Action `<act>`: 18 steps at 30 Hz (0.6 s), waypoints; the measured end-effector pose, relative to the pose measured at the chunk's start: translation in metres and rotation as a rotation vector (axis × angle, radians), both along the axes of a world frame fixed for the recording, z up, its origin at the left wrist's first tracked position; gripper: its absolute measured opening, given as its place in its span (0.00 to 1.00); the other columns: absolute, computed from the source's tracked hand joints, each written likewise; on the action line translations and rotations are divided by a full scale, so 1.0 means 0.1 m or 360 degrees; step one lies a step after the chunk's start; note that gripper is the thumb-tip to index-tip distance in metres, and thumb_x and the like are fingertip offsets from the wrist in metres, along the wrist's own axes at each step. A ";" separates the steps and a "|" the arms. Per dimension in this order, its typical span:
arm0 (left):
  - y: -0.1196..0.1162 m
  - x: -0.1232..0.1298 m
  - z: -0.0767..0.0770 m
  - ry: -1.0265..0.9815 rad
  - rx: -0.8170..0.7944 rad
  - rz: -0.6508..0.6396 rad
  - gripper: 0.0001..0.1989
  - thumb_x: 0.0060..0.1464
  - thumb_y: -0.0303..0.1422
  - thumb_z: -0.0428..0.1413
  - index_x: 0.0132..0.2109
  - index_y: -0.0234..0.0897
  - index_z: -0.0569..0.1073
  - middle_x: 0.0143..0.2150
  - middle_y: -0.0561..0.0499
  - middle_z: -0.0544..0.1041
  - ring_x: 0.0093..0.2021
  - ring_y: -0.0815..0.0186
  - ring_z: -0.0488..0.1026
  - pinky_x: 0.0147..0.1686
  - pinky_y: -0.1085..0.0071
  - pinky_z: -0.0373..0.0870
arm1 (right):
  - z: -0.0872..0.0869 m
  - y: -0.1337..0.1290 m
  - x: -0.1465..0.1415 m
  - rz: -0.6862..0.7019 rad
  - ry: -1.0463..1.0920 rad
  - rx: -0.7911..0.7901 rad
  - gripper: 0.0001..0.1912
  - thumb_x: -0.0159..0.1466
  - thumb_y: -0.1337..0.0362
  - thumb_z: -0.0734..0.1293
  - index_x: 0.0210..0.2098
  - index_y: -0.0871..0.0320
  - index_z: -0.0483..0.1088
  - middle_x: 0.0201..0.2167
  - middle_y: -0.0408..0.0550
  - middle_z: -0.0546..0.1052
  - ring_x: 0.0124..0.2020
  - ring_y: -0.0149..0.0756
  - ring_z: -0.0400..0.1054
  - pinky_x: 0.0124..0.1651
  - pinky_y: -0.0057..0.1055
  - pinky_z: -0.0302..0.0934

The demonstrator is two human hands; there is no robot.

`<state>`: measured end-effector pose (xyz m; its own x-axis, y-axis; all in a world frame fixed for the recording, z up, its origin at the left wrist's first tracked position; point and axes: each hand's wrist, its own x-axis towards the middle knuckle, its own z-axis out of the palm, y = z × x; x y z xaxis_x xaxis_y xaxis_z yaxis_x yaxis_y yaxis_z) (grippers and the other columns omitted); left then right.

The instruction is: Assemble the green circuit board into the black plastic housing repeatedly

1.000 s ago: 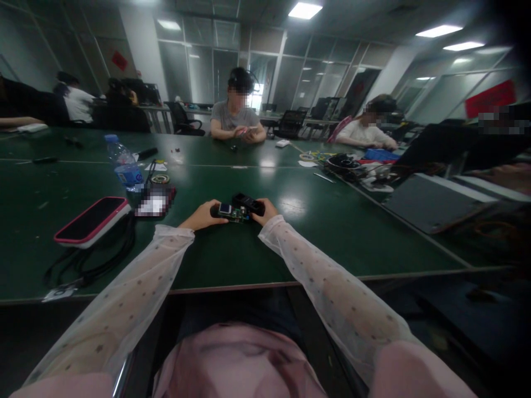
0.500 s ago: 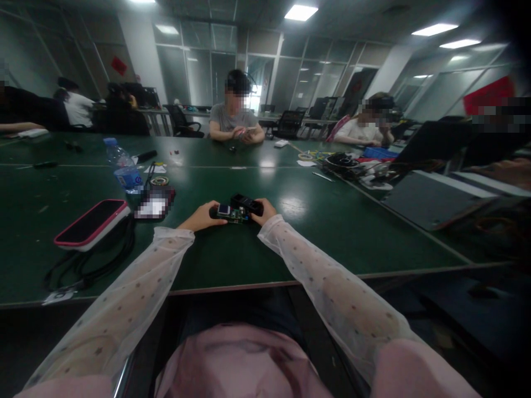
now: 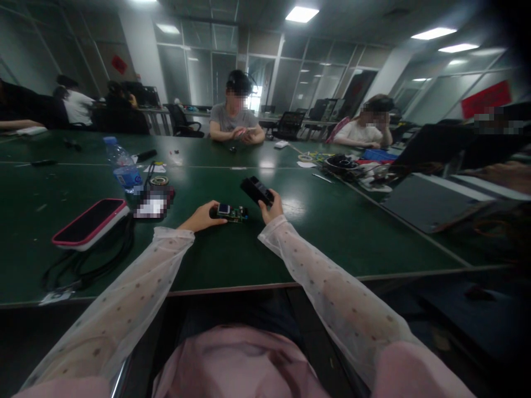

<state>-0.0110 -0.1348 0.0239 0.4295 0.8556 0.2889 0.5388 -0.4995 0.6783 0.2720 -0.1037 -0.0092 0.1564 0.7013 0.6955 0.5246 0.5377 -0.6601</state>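
Note:
My left hand [image 3: 203, 216] grips the left end of a small green circuit board [image 3: 235, 213] that carries a little square screen. My right hand [image 3: 272, 208] holds a black plastic casing [image 3: 256, 189] between thumb and fingers, tilted above the table. The casing is apart from the board, up and to its right. Fine details of both parts are too small to make out.
On the green table [image 3: 215, 260], a pink-rimmed device [image 3: 93, 224] with black cables, a phone-like item [image 3: 154, 203] and a water bottle [image 3: 123, 166] lie left. Grey metal boxes [image 3: 435, 202] and tangled wires stand right. A person [image 3: 236, 113] sits opposite.
My right hand has lifted the black casing off the circuit board and moved it up and right. My left hand has stayed in place with the board.

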 end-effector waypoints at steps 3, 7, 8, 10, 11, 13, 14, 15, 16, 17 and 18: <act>0.00 0.01 -0.01 -0.0004 0.0028 0.0038 0.27 0.46 0.46 0.65 0.49 0.37 0.70 0.48 0.44 0.77 0.48 0.54 0.75 0.50 0.55 0.70 | 0.07 -0.12 -0.11 0.0188 -0.0052 0.0052 0.30 0.63 0.54 0.63 0.62 0.57 0.54 0.57 0.60 0.64 0.59 0.51 0.62 0.60 0.52 0.63; 0.01 0.03 -0.03 -0.0014 0.0045 0.0069 0.27 0.46 0.45 0.66 0.49 0.38 0.70 0.48 0.44 0.77 0.49 0.53 0.76 0.51 0.54 0.70 | 0.15 -0.28 -0.25 0.0418 -0.0203 -0.0017 0.32 0.65 0.49 0.62 0.63 0.55 0.54 0.55 0.59 0.65 0.58 0.51 0.64 0.58 0.51 0.65; 0.01 0.03 -0.03 -0.0022 0.0036 0.0070 0.27 0.45 0.44 0.66 0.50 0.38 0.70 0.48 0.44 0.78 0.49 0.53 0.76 0.50 0.54 0.70 | 0.16 -0.31 -0.27 0.0466 -0.0252 -0.0025 0.32 0.64 0.49 0.63 0.63 0.54 0.55 0.55 0.59 0.65 0.57 0.51 0.64 0.58 0.51 0.65; 0.01 0.03 -0.03 -0.0029 0.0013 0.0077 0.28 0.45 0.44 0.66 0.51 0.37 0.70 0.49 0.43 0.78 0.49 0.52 0.76 0.50 0.54 0.70 | 0.17 -0.34 -0.29 0.0530 -0.0328 -0.0037 0.32 0.64 0.50 0.63 0.63 0.54 0.55 0.54 0.59 0.66 0.57 0.51 0.64 0.58 0.52 0.64; 0.02 0.03 -0.03 -0.0027 0.0003 0.0079 0.29 0.45 0.45 0.66 0.51 0.37 0.70 0.49 0.42 0.78 0.50 0.52 0.76 0.50 0.54 0.70 | 0.17 -0.34 -0.28 0.0551 -0.0355 -0.0045 0.31 0.64 0.50 0.63 0.63 0.54 0.55 0.54 0.58 0.66 0.57 0.51 0.64 0.59 0.53 0.64; 0.02 0.03 -0.04 -0.0030 -0.0007 0.0079 0.32 0.44 0.45 0.66 0.53 0.36 0.69 0.51 0.41 0.77 0.51 0.51 0.75 0.51 0.54 0.70 | 0.16 -0.34 -0.27 0.0577 -0.0384 -0.0084 0.31 0.64 0.52 0.64 0.63 0.54 0.55 0.54 0.58 0.66 0.57 0.51 0.64 0.59 0.53 0.63; 0.02 0.03 -0.05 -0.0041 -0.0006 0.0076 0.33 0.44 0.45 0.66 0.54 0.36 0.68 0.52 0.40 0.76 0.52 0.51 0.75 0.51 0.54 0.70 | 0.16 -0.34 -0.27 0.0590 -0.0390 -0.0110 0.30 0.64 0.52 0.64 0.63 0.54 0.55 0.54 0.58 0.66 0.57 0.50 0.64 0.59 0.53 0.63; 0.03 0.03 -0.05 -0.0054 -0.0003 0.0077 0.33 0.44 0.45 0.66 0.55 0.36 0.68 0.52 0.40 0.76 0.52 0.51 0.75 0.52 0.54 0.70 | 0.16 -0.34 -0.26 0.0606 -0.0394 -0.0135 0.30 0.64 0.53 0.64 0.63 0.54 0.56 0.55 0.58 0.66 0.57 0.50 0.64 0.59 0.53 0.63; 0.03 0.03 -0.06 -0.0063 0.0001 0.0082 0.34 0.44 0.45 0.67 0.55 0.36 0.67 0.52 0.40 0.76 0.52 0.51 0.74 0.52 0.54 0.69 | 0.15 -0.34 -0.26 0.0625 -0.0398 -0.0154 0.30 0.64 0.54 0.64 0.63 0.54 0.56 0.55 0.58 0.66 0.57 0.50 0.64 0.59 0.53 0.63; 0.03 0.03 -0.06 -0.0070 0.0005 0.0089 0.35 0.44 0.46 0.67 0.56 0.36 0.67 0.52 0.40 0.76 0.52 0.51 0.74 0.52 0.53 0.69 | 0.15 -0.34 -0.26 0.0647 -0.0407 -0.0169 0.29 0.64 0.55 0.64 0.62 0.54 0.56 0.55 0.58 0.66 0.58 0.50 0.63 0.59 0.53 0.63; 0.03 0.03 -0.07 -0.0075 0.0011 0.0096 0.36 0.44 0.46 0.67 0.56 0.36 0.66 0.52 0.40 0.75 0.53 0.50 0.74 0.53 0.53 0.69 | 0.15 -0.34 -0.26 0.0672 -0.0422 -0.0177 0.29 0.64 0.55 0.64 0.62 0.54 0.56 0.55 0.58 0.66 0.58 0.50 0.63 0.59 0.53 0.63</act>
